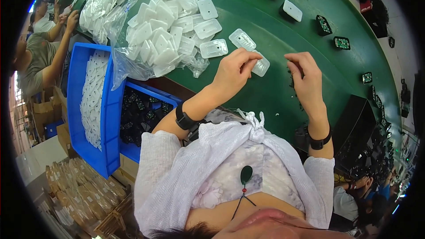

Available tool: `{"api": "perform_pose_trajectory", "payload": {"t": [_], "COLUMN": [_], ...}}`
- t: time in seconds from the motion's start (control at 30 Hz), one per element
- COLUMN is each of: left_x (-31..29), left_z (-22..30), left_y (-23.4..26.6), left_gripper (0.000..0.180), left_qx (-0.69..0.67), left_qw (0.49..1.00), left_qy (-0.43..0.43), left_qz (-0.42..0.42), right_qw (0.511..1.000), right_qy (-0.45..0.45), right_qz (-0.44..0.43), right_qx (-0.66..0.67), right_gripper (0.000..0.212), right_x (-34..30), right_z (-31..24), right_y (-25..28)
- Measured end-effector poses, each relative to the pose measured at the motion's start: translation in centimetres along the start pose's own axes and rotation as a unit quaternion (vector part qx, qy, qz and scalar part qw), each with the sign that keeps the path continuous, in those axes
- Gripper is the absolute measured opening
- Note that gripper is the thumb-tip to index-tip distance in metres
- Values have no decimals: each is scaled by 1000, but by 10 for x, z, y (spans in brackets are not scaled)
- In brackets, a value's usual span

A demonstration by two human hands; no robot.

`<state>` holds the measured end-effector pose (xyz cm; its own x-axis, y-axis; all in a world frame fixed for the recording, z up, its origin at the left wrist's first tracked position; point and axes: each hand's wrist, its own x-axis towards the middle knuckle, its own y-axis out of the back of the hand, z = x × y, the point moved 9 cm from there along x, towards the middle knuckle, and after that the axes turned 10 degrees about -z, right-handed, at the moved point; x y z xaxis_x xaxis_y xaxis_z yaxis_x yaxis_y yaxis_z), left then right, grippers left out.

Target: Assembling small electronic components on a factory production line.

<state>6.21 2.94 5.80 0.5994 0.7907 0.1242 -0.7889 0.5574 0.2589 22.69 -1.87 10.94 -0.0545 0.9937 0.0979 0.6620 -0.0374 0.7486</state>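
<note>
My left hand (237, 70) is over the green work surface, its fingers curled and closed at the edge of a white plastic cover (262, 66). The fingers hide part of that cover, and whatever is between them is too small to make out. Just beyond lies a second white rectangular cover (242, 39) with rounded corners, and a third cover (214, 48) is to its left. To the right, my right hand (304, 76) hovers with bent fingers, thumb and forefinger apart and nothing visible between them. Small dark bits (292, 84) lie beside it on the green surface.
A clear plastic bag (121, 53) spills a heap of white covers (161, 31) at left. Blue bins (108, 119) hold white parts and dark parts. Green circuit boards in black housings (341, 43) line the far right, near a black box (354, 121). Another person (40, 57) works at left.
</note>
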Motion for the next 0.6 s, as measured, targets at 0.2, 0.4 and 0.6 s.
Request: {"api": "perform_pose_trajectory", "payload": {"t": [0.2,0.4,0.6], "left_x": [0,2,2], "left_z": [13,46,43], "left_y": [-4,-8,-3], "left_gripper": [15,20,18], "left_qx": [13,80,95], "left_qw": [1000,987,986], "left_qy": [-16,-135,-129], "left_qz": [1,18,39], "right_qw": [914,903,893], "right_qy": [-98,-110,-107], "right_qz": [44,37,-5], "right_qx": [391,413,438], "right_gripper": [7,8,9], "right_x": [-5,-3,1], "right_z": [20,11,8], "right_y": [-15,-37,-48]}}
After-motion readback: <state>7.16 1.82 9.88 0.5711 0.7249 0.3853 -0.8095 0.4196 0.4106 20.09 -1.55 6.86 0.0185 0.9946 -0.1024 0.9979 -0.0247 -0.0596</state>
